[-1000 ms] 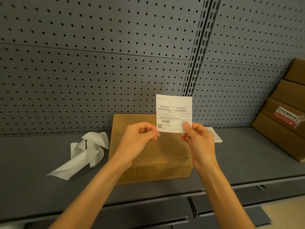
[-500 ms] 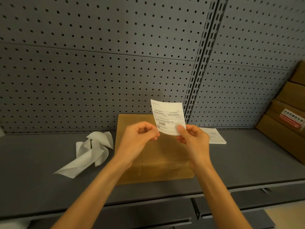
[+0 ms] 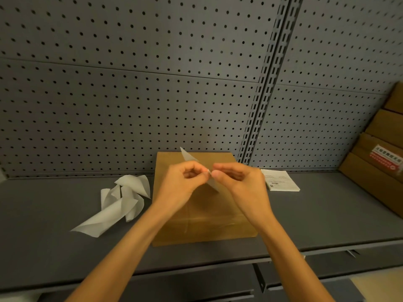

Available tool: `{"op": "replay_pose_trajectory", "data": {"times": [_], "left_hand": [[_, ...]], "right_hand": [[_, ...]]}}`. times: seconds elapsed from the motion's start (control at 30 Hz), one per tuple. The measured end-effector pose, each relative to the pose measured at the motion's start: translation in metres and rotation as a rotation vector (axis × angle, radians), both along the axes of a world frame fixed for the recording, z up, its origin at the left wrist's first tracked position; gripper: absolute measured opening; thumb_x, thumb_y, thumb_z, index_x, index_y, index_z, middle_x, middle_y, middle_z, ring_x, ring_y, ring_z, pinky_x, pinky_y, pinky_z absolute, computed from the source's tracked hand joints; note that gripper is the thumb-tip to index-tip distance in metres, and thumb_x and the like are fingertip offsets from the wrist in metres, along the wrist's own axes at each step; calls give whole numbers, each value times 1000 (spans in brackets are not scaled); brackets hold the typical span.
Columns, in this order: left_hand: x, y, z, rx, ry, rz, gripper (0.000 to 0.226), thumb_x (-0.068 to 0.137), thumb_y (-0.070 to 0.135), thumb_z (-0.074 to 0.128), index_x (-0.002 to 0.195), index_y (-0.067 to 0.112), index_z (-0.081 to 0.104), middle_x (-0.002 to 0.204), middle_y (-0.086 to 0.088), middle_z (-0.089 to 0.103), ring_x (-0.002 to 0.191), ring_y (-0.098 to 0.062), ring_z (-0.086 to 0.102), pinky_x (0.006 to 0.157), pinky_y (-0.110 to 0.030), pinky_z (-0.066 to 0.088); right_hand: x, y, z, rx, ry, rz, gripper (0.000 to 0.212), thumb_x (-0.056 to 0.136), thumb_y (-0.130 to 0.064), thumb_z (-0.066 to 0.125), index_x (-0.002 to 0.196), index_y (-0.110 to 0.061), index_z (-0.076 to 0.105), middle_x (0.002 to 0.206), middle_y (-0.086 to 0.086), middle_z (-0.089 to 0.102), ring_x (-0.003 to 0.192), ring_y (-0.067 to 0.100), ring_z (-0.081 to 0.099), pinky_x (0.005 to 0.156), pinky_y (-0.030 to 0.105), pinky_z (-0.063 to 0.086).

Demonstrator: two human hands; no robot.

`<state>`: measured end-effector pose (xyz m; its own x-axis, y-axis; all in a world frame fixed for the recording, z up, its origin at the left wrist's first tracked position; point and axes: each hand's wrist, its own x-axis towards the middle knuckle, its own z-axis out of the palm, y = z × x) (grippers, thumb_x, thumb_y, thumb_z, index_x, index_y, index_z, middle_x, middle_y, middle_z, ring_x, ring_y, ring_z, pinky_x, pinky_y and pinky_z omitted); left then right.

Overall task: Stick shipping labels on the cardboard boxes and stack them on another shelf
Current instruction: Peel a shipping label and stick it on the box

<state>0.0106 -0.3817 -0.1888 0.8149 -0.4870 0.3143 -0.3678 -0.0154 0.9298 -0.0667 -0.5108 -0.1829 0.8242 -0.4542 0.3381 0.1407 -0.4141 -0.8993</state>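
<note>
Paper label (image 3: 188, 156), upright a moment ago, now tilts edge-on as my left hand (image 3: 185, 182) and right hand (image 3: 239, 184) pinch it, likely peeling its backing above the box (image 3: 209, 219).

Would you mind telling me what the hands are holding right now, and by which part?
Both hands, left and right, pinch one shipping label at its lower edge, above the cardboard box.
</note>
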Motion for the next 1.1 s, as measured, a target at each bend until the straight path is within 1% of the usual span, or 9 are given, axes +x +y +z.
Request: {"op": "replay_pose_trajectory", "data": {"times": [0.1,0.23,0.47,0.53,0.67,0.77,0.83,1.0,1.1], "left_hand": [[2,-1,-2,20,-29,5,9,83,11,68,78,18,70,78,7,69,73,-1,63,72,-12,50],[4,-1,-7,62,-59,-3,8,84,13,67,80,19,70,81,5,70,77,-5,64,74,-15,51],[9,-1,-11,71,-57,7,8,85,16,66,80,21,70,80,8,70,78,-5,64,75,-15,51],[11,1,-12,70,-48,37,10,86,16,65,79,21,70,79,6,69,79,-8,64,76,-15,51],[19,11,-10,58,-24,99,12,88,14,62,78,19,67,79,4,68,81,-8,63,69,-5,46],[28,22,-9,67,-33,164,12,89,17,62,78,21,67,80,2,68,80,-8,63,68,-5,43],[35,30,-10,74,-27,200,12,89,18,62,78,23,67,81,2,68,80,-8,63,70,-8,41],[50,52,-12,39,27,283,12,87,14,62,78,19,69,80,-4,70,81,-18,66,80,-27,51],[56,67,-11,11,53,333,14,87,10,61,77,15,68,78,-4,70,75,-14,65,75,-23,50]], "right_hand": [[2,2,-3,-18,11,15,16,81,-21,73,97,-24,75,90,-12,74,89,0,68,85,21,54],[5,1,-6,-67,3,22,13,84,-19,71,96,-21,76,88,-10,75,87,2,69,85,27,55],[10,-2,-9,-133,6,-11,10,89,-19,64,83,-25,70,75,-9,71,75,4,67,71,19,54],[12,-4,-7,-98,5,-24,15,91,-17,61,80,-26,67,74,-8,70,71,3,66,69,18,54],[15,-12,-1,101,4,-57,13,92,-12,59,82,-16,67,76,0,72,70,10,70,63,21,56],[16,-16,6,232,5,-73,13,93,-12,57,86,-10,68,77,3,73,67,12,70,63,23,58],[16,-17,9,280,-4,-74,12,93,-12,58,86,-9,68,77,4,73,65,11,70,62,23,59],[21,-19,14,361,-19,-89,11,92,-10,58,88,-8,68,77,7,73,67,16,71,61,25,59],[24,-19,15,385,-33,-109,11,92,-10,58,87,-8,68,81,10,73,67,18,71,59,24,58]]}}
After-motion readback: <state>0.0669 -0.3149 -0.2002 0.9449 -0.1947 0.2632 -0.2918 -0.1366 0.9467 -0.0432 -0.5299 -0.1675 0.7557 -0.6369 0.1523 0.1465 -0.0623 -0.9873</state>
